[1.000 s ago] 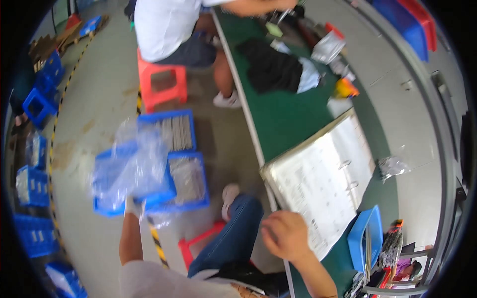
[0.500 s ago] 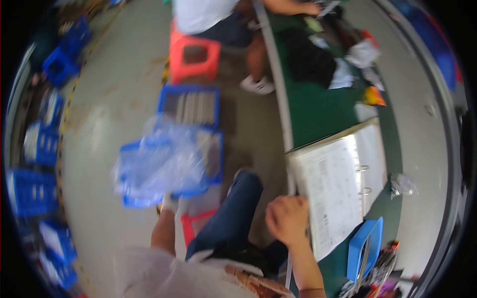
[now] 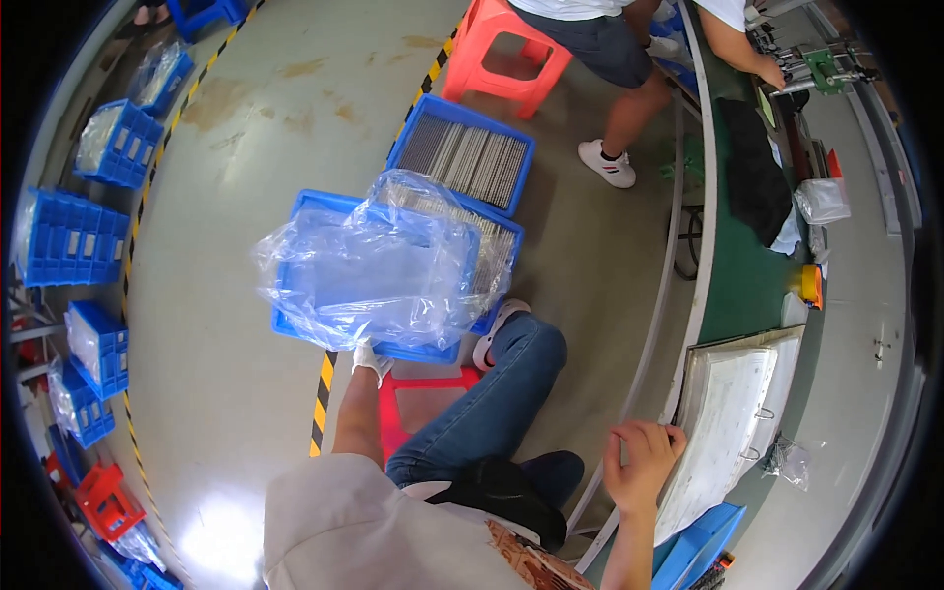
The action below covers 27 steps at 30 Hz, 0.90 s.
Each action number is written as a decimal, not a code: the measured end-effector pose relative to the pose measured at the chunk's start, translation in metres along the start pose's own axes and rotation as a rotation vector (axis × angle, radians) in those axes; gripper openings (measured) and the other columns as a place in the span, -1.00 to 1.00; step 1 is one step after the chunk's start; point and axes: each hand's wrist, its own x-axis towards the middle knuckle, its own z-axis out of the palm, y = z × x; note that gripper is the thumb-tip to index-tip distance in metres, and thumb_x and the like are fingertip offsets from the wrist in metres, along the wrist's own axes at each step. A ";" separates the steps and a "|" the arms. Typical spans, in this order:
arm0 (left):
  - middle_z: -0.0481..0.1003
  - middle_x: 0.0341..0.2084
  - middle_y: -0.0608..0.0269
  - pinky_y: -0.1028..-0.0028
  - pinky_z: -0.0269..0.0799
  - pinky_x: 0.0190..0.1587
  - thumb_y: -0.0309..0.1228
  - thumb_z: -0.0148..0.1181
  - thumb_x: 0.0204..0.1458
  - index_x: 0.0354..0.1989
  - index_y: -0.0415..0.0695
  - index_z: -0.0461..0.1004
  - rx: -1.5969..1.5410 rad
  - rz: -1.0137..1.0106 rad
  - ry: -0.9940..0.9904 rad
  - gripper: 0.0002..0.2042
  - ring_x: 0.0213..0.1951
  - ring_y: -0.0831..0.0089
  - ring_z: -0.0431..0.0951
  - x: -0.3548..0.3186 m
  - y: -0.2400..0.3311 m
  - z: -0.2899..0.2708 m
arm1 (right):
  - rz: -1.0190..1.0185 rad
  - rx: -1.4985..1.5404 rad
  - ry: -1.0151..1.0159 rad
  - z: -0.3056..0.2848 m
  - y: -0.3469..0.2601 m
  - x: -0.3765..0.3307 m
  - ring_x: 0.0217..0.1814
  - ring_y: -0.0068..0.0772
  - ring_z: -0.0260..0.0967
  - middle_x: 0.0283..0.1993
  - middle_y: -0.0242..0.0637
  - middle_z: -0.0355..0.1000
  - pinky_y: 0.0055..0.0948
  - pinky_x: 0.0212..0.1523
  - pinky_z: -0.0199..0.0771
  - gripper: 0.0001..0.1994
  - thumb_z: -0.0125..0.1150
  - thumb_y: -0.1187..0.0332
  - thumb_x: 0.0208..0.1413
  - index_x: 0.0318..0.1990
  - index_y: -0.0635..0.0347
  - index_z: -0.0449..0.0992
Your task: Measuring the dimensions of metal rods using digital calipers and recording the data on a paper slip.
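The blue crate (image 3: 339, 329) lined with a clear plastic bag (image 3: 374, 265) hangs off my left side, above the floor, its near edge in my left hand (image 3: 371, 358). That hand wears a white glove and is closed on the crate's rim, though the crate hides the fingers themselves. My right hand (image 3: 641, 462) rests bare on the edge of the green bench, fingers curled loosely over the corner of the open ring binder (image 3: 733, 423), gripping nothing that I can see.

A second ago the crate sat lower and farther out, over the other crates; now it is up beside my knee and nearer my body, so I judge that I am drawing it in toward my lap or the bench.

The crate itself is shallow and rectangular. The bag billows up out of it in crumpled, glossy folds, covering most of the inside, and I cannot tell what, if anything, lies under the plastic.

Just beyond it two more blue crates (image 3: 467, 157) sit on the floor, packed with rows of grey metal strips. Farther on stands a red stool (image 3: 503, 49) with another person (image 3: 610, 59) beside it, working at the far end of the bench.
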 end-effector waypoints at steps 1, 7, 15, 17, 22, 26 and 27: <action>0.35 -0.42 0.22 0.37 0.41 -0.33 -0.30 0.19 -0.26 -0.28 -0.05 0.35 -0.017 0.011 0.000 -0.68 -0.38 0.37 0.40 -0.002 0.001 -0.007 | -0.011 0.000 -0.012 0.000 0.000 0.000 -0.35 -0.38 0.29 -0.43 -0.38 0.36 -0.30 -0.12 0.04 -0.94 0.14 0.44 -0.24 -0.51 0.06 0.43; 0.39 -0.45 0.21 0.34 0.45 -0.43 -0.50 0.18 -0.29 -0.28 -0.13 0.39 -0.132 0.309 0.045 -0.70 -0.43 0.37 0.42 0.004 0.009 0.008 | -0.031 -0.017 0.011 -0.003 0.004 0.002 -0.36 -0.32 0.28 -0.46 -0.37 0.34 -0.29 -0.15 0.04 -0.93 0.12 0.46 -0.22 -0.49 0.10 0.39; 0.41 -0.47 0.20 0.39 0.40 -0.38 -0.59 0.10 -0.31 -0.38 -0.15 0.42 0.025 0.526 -0.095 -0.77 -0.43 0.38 0.42 -0.006 0.039 -0.047 | -0.092 0.031 0.194 0.013 0.005 0.008 -0.39 -0.25 0.29 -0.52 -0.27 0.31 -0.26 -0.14 0.11 -0.96 0.09 0.43 -0.20 -0.58 0.15 0.39; 0.43 -0.46 0.21 0.39 0.39 -0.33 -0.60 0.07 -0.27 -0.40 -0.15 0.43 -0.249 0.523 -0.266 -0.81 -0.43 0.35 0.43 -0.033 0.050 -0.068 | -0.091 0.028 0.218 0.019 0.009 0.007 -0.38 -0.25 0.30 -0.53 -0.26 0.31 -0.25 -0.11 0.12 -0.94 0.10 0.42 -0.21 -0.59 0.16 0.40; 0.40 -0.42 0.21 0.38 0.38 -0.25 -0.48 -0.05 -0.18 -0.32 -0.16 0.40 -0.134 0.666 -0.159 -0.80 -0.39 0.29 0.41 -0.047 0.109 -0.167 | -0.100 0.023 0.268 0.037 0.013 0.016 -0.36 -0.27 0.33 -0.53 -0.24 0.34 -0.30 -0.05 0.12 -0.91 0.12 0.37 -0.23 -0.62 0.16 0.44; 0.37 -0.36 0.13 0.47 0.44 -0.33 -0.38 -0.04 -0.21 -0.28 -0.17 0.36 -0.109 0.589 -0.136 -0.73 -0.44 0.21 0.42 -0.140 0.110 -0.175 | -0.075 -0.099 0.283 0.044 0.026 0.020 -0.34 -0.29 0.32 -0.52 -0.24 0.35 -0.34 -0.03 0.11 -0.91 0.14 0.37 -0.29 -0.63 0.18 0.46; 0.37 -0.36 0.13 0.47 0.44 -0.33 -0.38 -0.04 -0.21 -0.28 -0.17 0.36 -0.099 0.613 -0.131 -0.73 -0.44 0.21 0.42 -0.147 0.113 -0.182 | -0.066 -0.077 0.296 0.044 0.025 0.024 -0.34 -0.29 0.32 -0.52 -0.24 0.35 -0.34 -0.03 0.11 -0.91 0.14 0.37 -0.29 -0.63 0.18 0.46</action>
